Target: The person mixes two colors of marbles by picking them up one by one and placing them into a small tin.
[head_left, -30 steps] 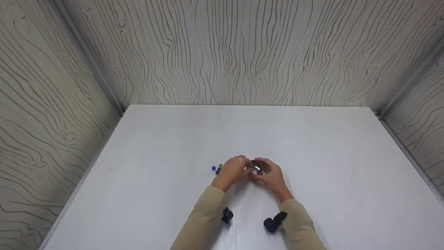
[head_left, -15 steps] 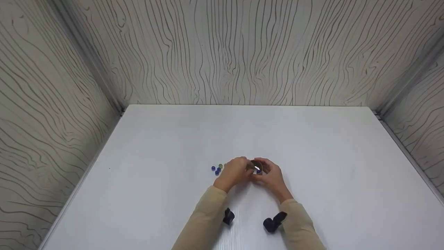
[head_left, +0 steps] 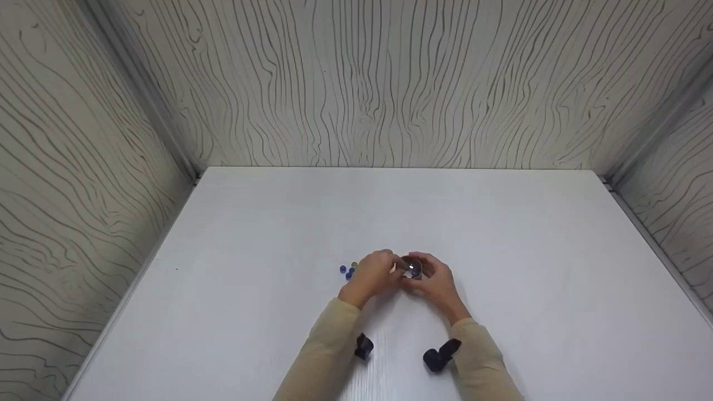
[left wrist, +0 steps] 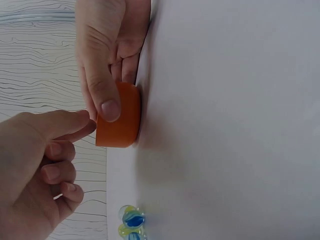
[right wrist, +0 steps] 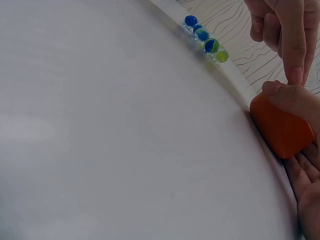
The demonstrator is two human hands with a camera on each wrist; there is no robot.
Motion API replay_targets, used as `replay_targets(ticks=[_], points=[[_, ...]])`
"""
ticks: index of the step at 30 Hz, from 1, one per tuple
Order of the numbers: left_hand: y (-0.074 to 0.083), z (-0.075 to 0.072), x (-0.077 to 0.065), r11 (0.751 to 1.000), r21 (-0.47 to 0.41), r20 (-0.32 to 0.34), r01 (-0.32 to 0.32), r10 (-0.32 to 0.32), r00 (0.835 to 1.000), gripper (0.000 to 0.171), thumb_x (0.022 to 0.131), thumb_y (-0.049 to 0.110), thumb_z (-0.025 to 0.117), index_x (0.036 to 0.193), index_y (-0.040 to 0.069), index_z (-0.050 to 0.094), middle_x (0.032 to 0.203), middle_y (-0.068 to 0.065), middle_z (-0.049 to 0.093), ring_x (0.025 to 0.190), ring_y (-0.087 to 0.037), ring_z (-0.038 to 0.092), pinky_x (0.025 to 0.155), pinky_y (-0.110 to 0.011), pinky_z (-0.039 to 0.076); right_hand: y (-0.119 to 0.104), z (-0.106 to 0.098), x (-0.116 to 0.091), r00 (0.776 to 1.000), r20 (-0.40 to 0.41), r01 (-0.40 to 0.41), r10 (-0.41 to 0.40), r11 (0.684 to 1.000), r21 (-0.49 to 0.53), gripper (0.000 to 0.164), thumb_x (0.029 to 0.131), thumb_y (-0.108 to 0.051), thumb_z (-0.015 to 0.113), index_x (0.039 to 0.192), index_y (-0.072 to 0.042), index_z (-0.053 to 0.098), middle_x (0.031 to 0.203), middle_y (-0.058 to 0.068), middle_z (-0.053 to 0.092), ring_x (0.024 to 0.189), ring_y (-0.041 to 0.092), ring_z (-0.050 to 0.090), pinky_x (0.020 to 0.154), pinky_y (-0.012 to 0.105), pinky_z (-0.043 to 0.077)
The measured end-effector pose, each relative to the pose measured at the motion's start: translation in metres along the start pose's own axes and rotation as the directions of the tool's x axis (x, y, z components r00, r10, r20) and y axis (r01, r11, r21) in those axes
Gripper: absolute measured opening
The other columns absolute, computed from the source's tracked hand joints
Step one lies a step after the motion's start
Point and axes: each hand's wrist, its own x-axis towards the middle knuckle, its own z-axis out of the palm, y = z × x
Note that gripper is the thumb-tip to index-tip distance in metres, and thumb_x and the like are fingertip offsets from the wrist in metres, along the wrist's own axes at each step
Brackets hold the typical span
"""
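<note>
A small orange cup (left wrist: 127, 122) with a dark, shiny inside (head_left: 415, 262) rests on the white table. My right hand (head_left: 438, 282) grips it from the right, thumb on the near side, as the right wrist view also shows with the cup (right wrist: 281, 127). At the cup's rim is my left hand (head_left: 374, 274), thumb and forefinger close together and tips reaching over the edge. Those tips are hidden, so whether they pinch anything cannot be seen. Left of the left hand lie several glass marbles (right wrist: 211, 46), blue and yellow-green, partly covered by that hand in the head view.
The white table (head_left: 250, 234) stretches out on all sides of the hands. Wood-patterned panels (head_left: 356, 83) stand behind it and at both sides. Black wrist cameras (head_left: 435, 361) hang by the inner sides of both forearms.
My left hand shifts slightly right, then back left, staying at the cup's rim. Blue inside the cup looks different from before. The right hand keeps its hold.
</note>
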Motion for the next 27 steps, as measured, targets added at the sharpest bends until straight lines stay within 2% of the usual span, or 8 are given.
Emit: replay_targets(ticks=[2,10,17,23,27], points=[[-0.001,-0.001,-0.001,1.000,-0.013,-0.012,-0.002,0.002,1.000,0.013,0.087,0.015,0.068,0.095,0.011,0.076,0.083,-0.003,0.068,0.071,-0.009,0.053,0.066,-0.021,0.046,0.000,0.000,0.000,1.000,0.001,-0.004,0.004,1.000,0.001,0.053,0.075,-0.002,0.079,0.124,0.001,0.059,0.128,0.021,0.062,0.130,0.036,0.053,0.112,0.044,0.038],[-0.001,-0.006,-0.003,0.999,-0.007,0.022,0.054,-0.054,0.998,0.016,0.090,0.022,0.067,0.100,0.013,0.076,0.089,-0.002,0.070,0.081,-0.013,0.063,0.072,-0.023,0.052,0.001,0.000,0.001,1.000,-0.002,0.002,-0.002,1.000,0.008,0.054,0.074,0.001,0.078,0.124,0.003,0.059,0.126,0.022,0.063,0.127,0.036,0.055,0.110,0.041,0.041],[-0.002,-0.008,-0.005,1.000,-0.005,-0.006,0.029,-0.029,1.000,0.016,0.089,0.023,0.068,0.099,0.013,0.076,0.089,-0.003,0.071,0.082,-0.014,0.064,0.074,-0.024,0.052,0.001,0.000,0.001,1.000,-0.003,0.002,-0.002,1.000,0.016,0.054,0.073,0.000,0.079,0.123,0.003,0.059,0.126,0.022,0.063,0.127,0.035,0.056,0.109,0.040,0.041],[-0.006,-0.010,-0.006,1.000,-0.018,-0.020,0.011,-0.012,1.000,0.018,0.089,0.021,0.068,0.100,0.010,0.075,0.090,-0.006,0.071,0.083,-0.016,0.065,0.074,-0.025,0.053,0.003,0.001,0.002,1.000,-0.019,0.022,-0.023,1.000,-0.015,0.052,0.073,0.002,0.078,0.122,0.004,0.060,0.124,0.023,0.064,0.124,0.037,0.057,0.107,0.041,0.044],[-0.009,-0.012,-0.007,1.000,-0.023,-0.026,0.005,-0.005,1.000,0.017,0.090,0.019,0.067,0.101,0.008,0.075,0.091,-0.008,0.071,0.084,-0.018,0.067,0.074,-0.026,0.054,0.002,0.001,0.002,1.000,-0.018,0.002,-0.003,1.000,-0.014,0.054,0.072,0.002,0.079,0.122,0.003,0.060,0.125,0.022,0.064,0.125,0.036,0.056,0.108,0.042,0.043]])
